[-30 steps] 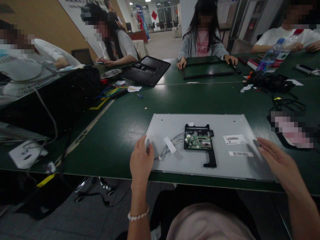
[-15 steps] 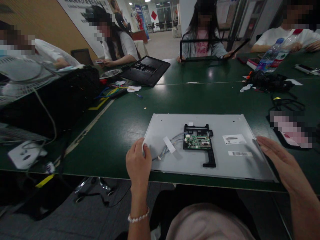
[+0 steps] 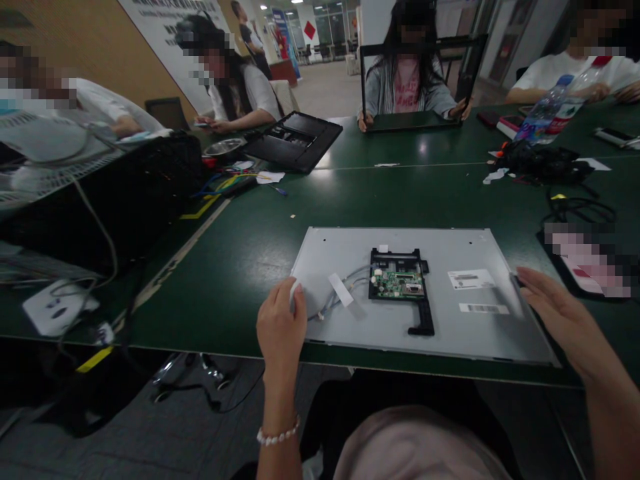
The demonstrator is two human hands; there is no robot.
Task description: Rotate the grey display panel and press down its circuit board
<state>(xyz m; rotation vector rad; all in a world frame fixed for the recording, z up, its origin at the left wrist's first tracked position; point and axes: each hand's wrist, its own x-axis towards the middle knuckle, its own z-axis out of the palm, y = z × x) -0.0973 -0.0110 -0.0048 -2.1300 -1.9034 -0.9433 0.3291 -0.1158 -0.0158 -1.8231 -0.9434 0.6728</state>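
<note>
A flat silver panel (image 3: 440, 240) lies near the front edge of the green table. On its middle sit a black bracket (image 3: 425, 317) and a green circuit board (image 3: 397, 283), with grey cables (image 3: 327, 303) and a white tape strip (image 3: 341, 291) to the left. My left hand (image 3: 283, 323) is closed around the panel's left edge, thumb on top. At the right edge, my right hand (image 3: 560, 310) rests with its fingers stretched out and together, touching the side. Two white labels (image 3: 470, 279) are stuck on the panel's right part.
Across the table a person (image 3: 405, 80) holds up a black frame (image 3: 411, 127). A black panel (image 3: 320, 143) lies at the back left, beside a large black case (image 3: 100, 200). Bottles (image 3: 547, 110), a black bag (image 3: 545, 162) and a phone (image 3: 583, 260) are on the right.
The person across the table has raised the black frame more upright. The silver panel and my hands look nearly unchanged, with only a slight shift of the whole view.
</note>
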